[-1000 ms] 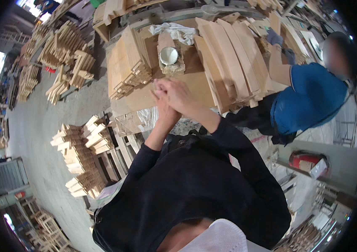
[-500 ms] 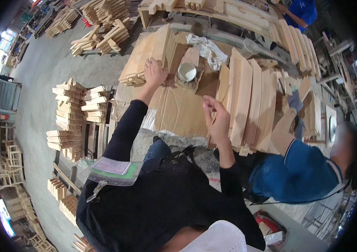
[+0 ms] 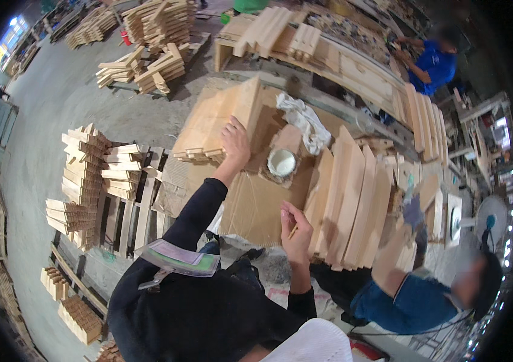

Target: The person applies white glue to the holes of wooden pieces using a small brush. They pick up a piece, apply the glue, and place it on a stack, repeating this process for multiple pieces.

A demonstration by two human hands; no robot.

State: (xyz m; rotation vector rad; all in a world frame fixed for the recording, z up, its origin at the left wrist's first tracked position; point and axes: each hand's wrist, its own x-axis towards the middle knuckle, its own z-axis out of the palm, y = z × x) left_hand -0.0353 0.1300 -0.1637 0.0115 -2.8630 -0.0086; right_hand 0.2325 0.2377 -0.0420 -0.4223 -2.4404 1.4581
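My left hand (image 3: 235, 143) rests on the right edge of a stack of pale wooden boards (image 3: 208, 123), its fingers stretched out over the wood. My right hand (image 3: 296, 234) is closed in a pinch above the near right part of a cardboard sheet (image 3: 256, 202). A short, thin wooden stick (image 3: 293, 230) pokes out between its thumb and fingers. Between the two board stacks stands a round cup of white paste (image 3: 281, 162) on a stained scrap of board. Long wooden slats (image 3: 345, 199) lie side by side just right of my right hand.
A crumpled white cloth (image 3: 304, 123) lies behind the cup. At the right, a co-worker in a blue shirt (image 3: 410, 301) reaches with a gloved hand (image 3: 413, 214) by the slats. Another person (image 3: 434, 63) works at the far bench. Stacked wood on a pallet (image 3: 126, 211) stands at left.
The view has shifted, so the bench sits lower in the picture. My left hand stays on the board stack. My right hand has come nearer to me, and the stick in it now shows.
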